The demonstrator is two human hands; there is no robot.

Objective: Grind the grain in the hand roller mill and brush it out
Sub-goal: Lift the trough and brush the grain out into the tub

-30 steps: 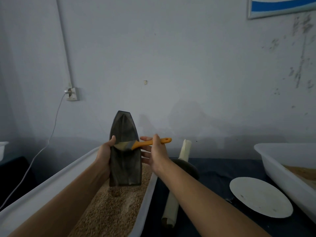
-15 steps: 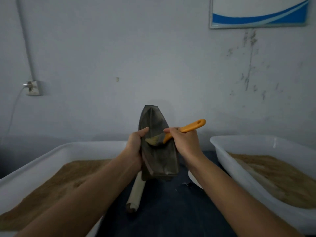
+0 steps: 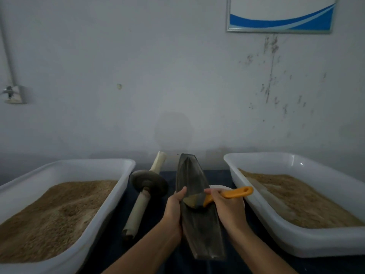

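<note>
Both hands, left hand (image 3: 174, 211) and right hand (image 3: 227, 206), have lowered the trough (image 3: 199, 220).

Two tubs on the table: left tub (image 3: 65, 171) at the left edge, right tub (image 3: 296, 246) at the right edge, grain (image 3: 49, 212) in each. Between them, roller (image 3: 145, 186) left, trough (image 3: 197, 220) right, plate (image 3: 221, 187) behind trough.

The left hand's fingers (image 3: 178, 196) curl behind the dark boat-shaped trough (image 3: 199, 224), out of sight. A white plate (image 3: 219, 188) hides behind the right hand (image 3: 227, 206). The picture's edges cut off both white tubs (image 3: 276, 246).
</note>
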